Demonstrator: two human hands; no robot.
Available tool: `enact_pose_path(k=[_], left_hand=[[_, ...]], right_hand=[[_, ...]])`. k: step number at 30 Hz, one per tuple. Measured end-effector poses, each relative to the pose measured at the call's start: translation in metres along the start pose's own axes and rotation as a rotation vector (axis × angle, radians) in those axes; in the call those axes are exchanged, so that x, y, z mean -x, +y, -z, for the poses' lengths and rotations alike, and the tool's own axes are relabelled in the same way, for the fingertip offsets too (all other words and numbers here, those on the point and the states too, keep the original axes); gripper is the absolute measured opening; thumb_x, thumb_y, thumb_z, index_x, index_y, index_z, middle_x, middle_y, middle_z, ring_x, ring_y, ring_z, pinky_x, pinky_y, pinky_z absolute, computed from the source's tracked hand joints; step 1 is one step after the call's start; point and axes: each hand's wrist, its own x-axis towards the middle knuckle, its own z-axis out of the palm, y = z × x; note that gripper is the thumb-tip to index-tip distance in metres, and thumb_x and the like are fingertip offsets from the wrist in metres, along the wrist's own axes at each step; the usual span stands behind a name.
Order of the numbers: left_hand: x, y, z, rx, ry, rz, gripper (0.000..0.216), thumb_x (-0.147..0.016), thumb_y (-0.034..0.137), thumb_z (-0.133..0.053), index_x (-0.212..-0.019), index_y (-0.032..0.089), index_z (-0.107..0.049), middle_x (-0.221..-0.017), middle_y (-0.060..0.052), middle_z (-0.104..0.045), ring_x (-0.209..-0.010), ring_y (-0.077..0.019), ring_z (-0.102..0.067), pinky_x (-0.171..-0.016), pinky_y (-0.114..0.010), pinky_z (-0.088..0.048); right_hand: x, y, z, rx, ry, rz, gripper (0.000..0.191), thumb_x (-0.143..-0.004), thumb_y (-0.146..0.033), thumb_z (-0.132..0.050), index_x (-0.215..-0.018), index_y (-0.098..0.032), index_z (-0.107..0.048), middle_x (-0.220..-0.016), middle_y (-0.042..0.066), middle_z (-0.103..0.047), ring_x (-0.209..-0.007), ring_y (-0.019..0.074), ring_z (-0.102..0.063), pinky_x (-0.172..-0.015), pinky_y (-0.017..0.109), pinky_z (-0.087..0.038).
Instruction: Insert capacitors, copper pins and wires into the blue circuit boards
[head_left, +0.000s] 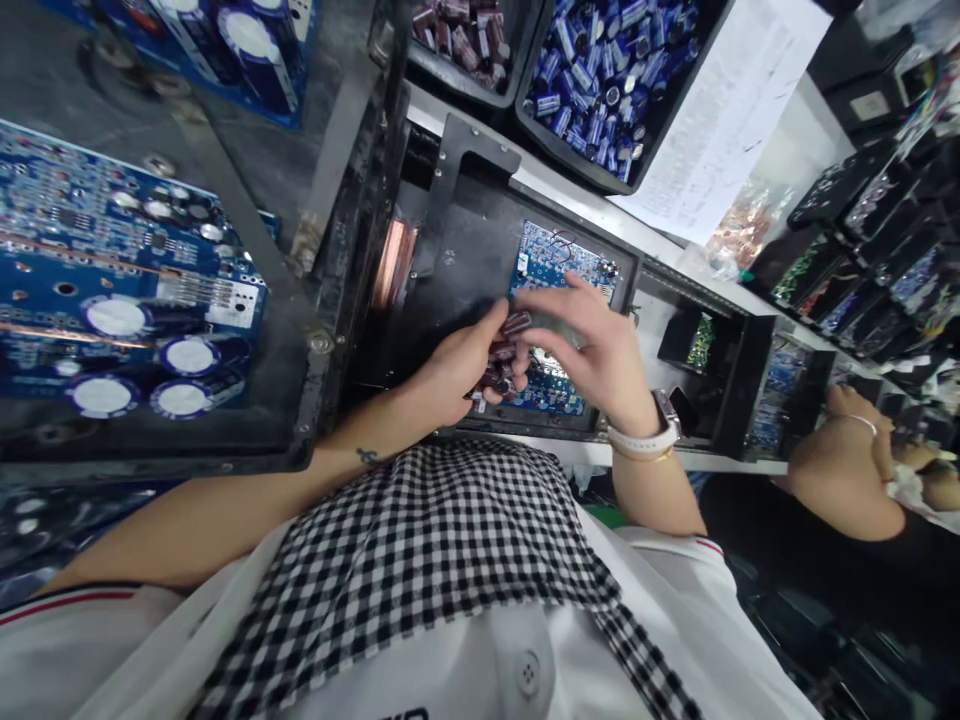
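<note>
Cupping capacitors [500, 353], left hand [459, 370] beside arched right hand [602, 348]

From your head, the view faces forward and down over your checked apron [450, 530], near your left hand [465, 368] and right hand [596, 345].

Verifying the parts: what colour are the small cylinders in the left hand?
The small cylinders are dark reddish-brown, best seen in the head view.
</note>
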Motion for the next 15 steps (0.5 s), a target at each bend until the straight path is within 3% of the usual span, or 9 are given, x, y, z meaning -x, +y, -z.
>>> enact_pose_path(k=[7, 10, 15], left_hand=[[0.004, 0.004, -0.004, 0.085, 0.06, 0.085, 0.019, -0.089, 0.029, -0.056, -0.103, 0.019, -0.06, -0.073, -0.004, -0.062, -0.051, -0.0127, -0.057, -0.036, -0.015, -0.023], [0.002, 0.003, -0.003, 0.056, 0.072, 0.03, 0.014, -0.095, 0.029, -0.048, -0.101, 0.018, -0.055, -0.073, -0.005, -0.064, -0.05, -0.0131, -0.058, -0.036, -0.015, -0.024], [0.002, 0.003, -0.003, 0.093, 0.099, -0.005, 0.025, -0.101, 0.035, -0.042, -0.1, 0.015, -0.056, -0.071, -0.005, -0.063, -0.048, -0.0105, -0.055, -0.035, -0.014, -0.025]], right_hand=[[-0.02, 0.02, -0.024, 0.152, 0.028, -0.12, 0.02, -0.1, -0.024, -0.044, -0.108, -0.025, -0.062, -0.101, 0.003, -0.072, -0.097, 0.0217, -0.066, -0.112, 0.05, -0.04], [-0.021, 0.024, -0.028, 0.162, 0.038, -0.106, 0.019, -0.1, -0.026, -0.045, -0.106, -0.024, -0.063, -0.1, 0.004, -0.072, -0.099, 0.0229, -0.065, -0.109, 0.047, -0.044], [-0.021, 0.019, -0.027, 0.209, 0.036, -0.099, 0.021, -0.1, -0.028, -0.044, -0.106, -0.023, -0.064, -0.098, 0.006, -0.071, -0.097, 0.024, -0.065, -0.102, 0.045, -0.049]])
